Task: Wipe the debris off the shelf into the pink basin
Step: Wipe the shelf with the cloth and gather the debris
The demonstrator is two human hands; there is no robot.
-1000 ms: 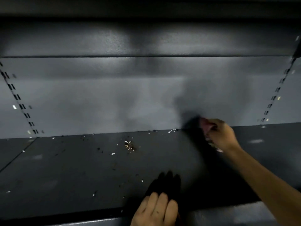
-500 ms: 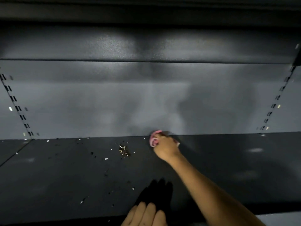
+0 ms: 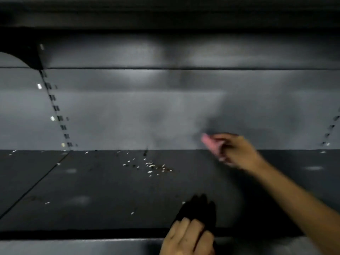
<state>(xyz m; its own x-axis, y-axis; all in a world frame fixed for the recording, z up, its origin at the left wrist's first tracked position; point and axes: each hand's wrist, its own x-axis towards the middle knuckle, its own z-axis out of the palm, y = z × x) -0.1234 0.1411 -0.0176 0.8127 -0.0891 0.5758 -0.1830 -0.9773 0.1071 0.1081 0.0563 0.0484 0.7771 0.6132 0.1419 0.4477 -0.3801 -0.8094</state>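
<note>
A dark grey shelf (image 3: 103, 190) fills the view. A cluster of pale and brown debris (image 3: 150, 166) lies near its back, left of centre, with scattered bits (image 3: 132, 212) further forward. My right hand (image 3: 237, 151) is raised at the back of the shelf, right of the debris, gripping a pink cloth (image 3: 209, 142) that pokes out to the left; it is blurred. My left hand (image 3: 187, 238) rests on the shelf's front edge with its fingers together, holding nothing that I can see. The pink basin is out of view.
A grey back panel (image 3: 128, 116) rises behind the shelf, with slotted uprights at the left (image 3: 57, 109) and the far right (image 3: 331, 129). A seam (image 3: 36, 184) runs diagonally across the shelf's left part. Another shelf (image 3: 165, 19) hangs overhead.
My right hand with the pink cloth swept left along the back edge to the debris, then pulled back right and lifted. The debris pile looks more spread out. The view shifted left.
</note>
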